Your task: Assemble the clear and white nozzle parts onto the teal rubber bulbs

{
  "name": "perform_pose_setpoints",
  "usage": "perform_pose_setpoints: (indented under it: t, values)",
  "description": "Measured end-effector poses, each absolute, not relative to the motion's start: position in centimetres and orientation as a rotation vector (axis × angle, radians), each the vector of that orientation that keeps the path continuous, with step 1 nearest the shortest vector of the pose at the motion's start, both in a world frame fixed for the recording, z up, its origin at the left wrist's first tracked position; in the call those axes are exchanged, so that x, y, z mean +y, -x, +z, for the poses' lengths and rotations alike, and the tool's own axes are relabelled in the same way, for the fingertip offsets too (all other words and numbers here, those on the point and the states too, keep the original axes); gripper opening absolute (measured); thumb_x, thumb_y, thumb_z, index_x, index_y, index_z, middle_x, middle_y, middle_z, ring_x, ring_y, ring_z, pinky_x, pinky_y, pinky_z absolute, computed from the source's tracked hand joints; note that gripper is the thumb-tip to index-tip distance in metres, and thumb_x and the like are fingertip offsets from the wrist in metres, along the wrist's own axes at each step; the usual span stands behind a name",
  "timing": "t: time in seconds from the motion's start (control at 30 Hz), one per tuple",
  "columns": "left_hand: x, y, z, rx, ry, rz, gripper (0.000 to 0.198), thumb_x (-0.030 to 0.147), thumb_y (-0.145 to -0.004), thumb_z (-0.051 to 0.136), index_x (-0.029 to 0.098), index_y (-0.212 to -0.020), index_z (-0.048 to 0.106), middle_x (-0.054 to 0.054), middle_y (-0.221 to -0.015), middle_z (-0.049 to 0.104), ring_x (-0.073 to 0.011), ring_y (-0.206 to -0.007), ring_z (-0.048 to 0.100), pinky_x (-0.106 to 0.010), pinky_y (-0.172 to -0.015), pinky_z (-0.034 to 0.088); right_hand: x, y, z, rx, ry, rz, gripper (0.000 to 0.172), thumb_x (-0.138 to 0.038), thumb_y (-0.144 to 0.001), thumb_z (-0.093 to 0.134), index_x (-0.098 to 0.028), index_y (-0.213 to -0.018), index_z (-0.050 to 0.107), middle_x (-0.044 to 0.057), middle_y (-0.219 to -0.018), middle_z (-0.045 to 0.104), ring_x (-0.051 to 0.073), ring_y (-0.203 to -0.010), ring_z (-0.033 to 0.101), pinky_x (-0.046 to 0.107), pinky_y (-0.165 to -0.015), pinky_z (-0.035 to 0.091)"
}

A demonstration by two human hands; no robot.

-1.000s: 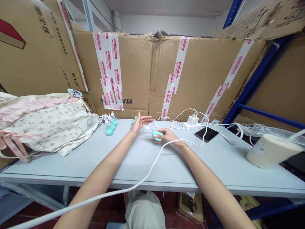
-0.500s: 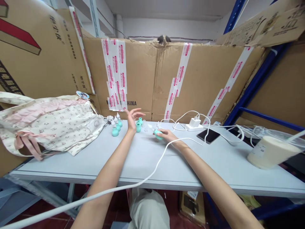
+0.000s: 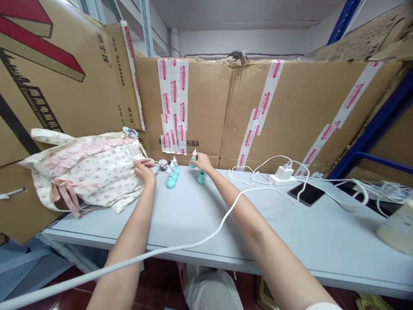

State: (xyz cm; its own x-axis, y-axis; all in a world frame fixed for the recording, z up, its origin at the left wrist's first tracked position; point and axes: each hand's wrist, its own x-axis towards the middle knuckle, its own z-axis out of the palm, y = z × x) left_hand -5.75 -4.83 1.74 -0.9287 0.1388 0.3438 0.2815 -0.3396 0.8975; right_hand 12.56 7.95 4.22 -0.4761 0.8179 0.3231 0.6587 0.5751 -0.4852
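**Right grip closed on a teal bulb at the far edge of the table**

The right hand [image 3: 202, 162] is out at 12 o'clock. Its grip is pinched tight around a teal bulb [image 3: 193, 159], white nozzle up, held just above the table [image 3: 180, 215] and close against the cardboard wall [image 3: 219, 112].

The left hand [image 3: 143, 168] is at 11 o'clock, resting on the edge of the floral bag [image 3: 93, 172]. Whether that grip pinches the cloth or only lies on it, I cannot tell.

Between the two hands stands a row of teal bulbs [image 3: 171, 181], and a teal cup [image 3: 201, 177] sits just under the right wrist, so it is tight there.

The near half of the table is open. A white cable [image 3: 226, 215] runs across it and under the right forearm.

At 1 o'clock is a charger [image 3: 284, 174] with looped leads. At 2 o'clock is a phone [image 3: 306, 193], well apart from the hands.
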Motion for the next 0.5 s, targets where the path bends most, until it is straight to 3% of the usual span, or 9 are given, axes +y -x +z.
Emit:
perform_pose_setpoints:
  t: [0.13, 0.4, 0.5]
  values:
    - [-4.5, 5.7, 1.1, -1.856, 0.679, -2.294, 0.063, 0.049, -0.089, 0.009, 0.017, -0.063, 0.056, -0.002, -0.047, 0.054, -0.0110, -0.044, 0.053, -0.021, -0.051, 0.041, 8.6, -9.8, 3.4, -2.446, 1.293, 0.370, 0.033, -0.036, -0.073, 0.069, -0.016, -0.099, 0.064, 0.014, -0.110, 0.065, 0.026, -0.105, 0.060, 0.031, -0.082, 0.045]
    - [-4.2, 6.3, 0.5, -1.912, 0.752, -2.212, 0.054, 0.043, -0.089, 0.019, 0.016, -0.062, 0.058, -0.002, -0.048, 0.057, -0.0112, -0.044, 0.053, -0.022, -0.053, 0.043, 8.6, -7.9, 1.7, -2.552, 1.229, 0.416, 0.036, -0.028, -0.073, 0.068, -0.012, -0.104, 0.063, 0.017, -0.112, 0.064, 0.026, -0.105, 0.060, 0.030, -0.084, 0.046]
    - [-4.2, 6.4, 0.5, -1.917, 0.786, -2.191, 0.052, 0.040, -0.089, 0.020, 0.017, -0.061, 0.057, -0.002, -0.048, 0.056, -0.0117, -0.044, 0.053, -0.023, -0.053, 0.043, 8.5, -8.5, 1.8, -2.563, 1.241, 0.437, 0.048, -0.033, -0.069, 0.072, -0.011, -0.111, 0.061, 0.017, -0.114, 0.063, 0.026, -0.106, 0.060, 0.030, -0.085, 0.046]
